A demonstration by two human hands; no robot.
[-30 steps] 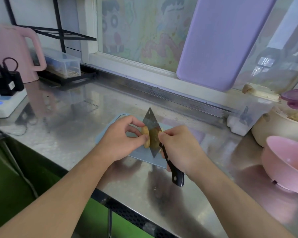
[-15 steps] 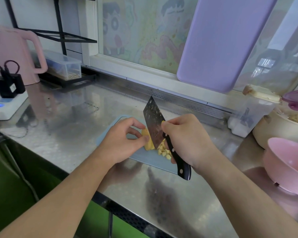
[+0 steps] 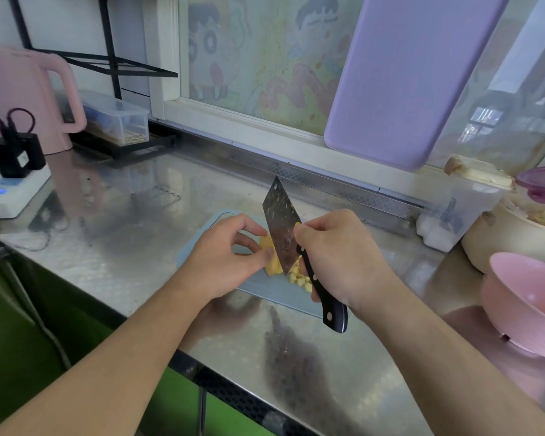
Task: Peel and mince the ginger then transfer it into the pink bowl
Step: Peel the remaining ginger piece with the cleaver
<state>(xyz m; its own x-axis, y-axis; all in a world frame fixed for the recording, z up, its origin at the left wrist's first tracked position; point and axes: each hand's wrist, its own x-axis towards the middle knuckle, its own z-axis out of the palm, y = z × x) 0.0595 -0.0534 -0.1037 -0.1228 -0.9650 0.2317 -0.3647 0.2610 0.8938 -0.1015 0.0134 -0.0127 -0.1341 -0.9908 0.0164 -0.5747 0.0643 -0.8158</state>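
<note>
A yellow piece of ginger [image 3: 270, 256] sits on a small grey-blue cutting board [image 3: 274, 292] in the middle of the steel counter. My left hand [image 3: 225, 258] pinches the ginger from the left with fingertips and thumb. My right hand [image 3: 337, 256] grips the black handle of a cleaver [image 3: 280, 228]. Its blade stands tilted, edge down against the ginger's right side. Small cut ginger bits [image 3: 301, 278] lie on the board under my right hand. The pink bowl [image 3: 529, 305] stands at the right edge of the counter.
A cream pot [image 3: 504, 247] with a purple lid and a clear container [image 3: 453, 215] stand behind the bowl. A lilac board [image 3: 400, 80] leans on the window. At far left are a pink kettle [image 3: 22, 99], a power strip [image 3: 10, 190] and a clear box [image 3: 117, 121].
One second ago both hands held the unpeeled-looking ginger up against the blade; since then the ginger has come down onto the board, cut bits have appeared, and the cleaver now stands slightly lower against it.
</note>
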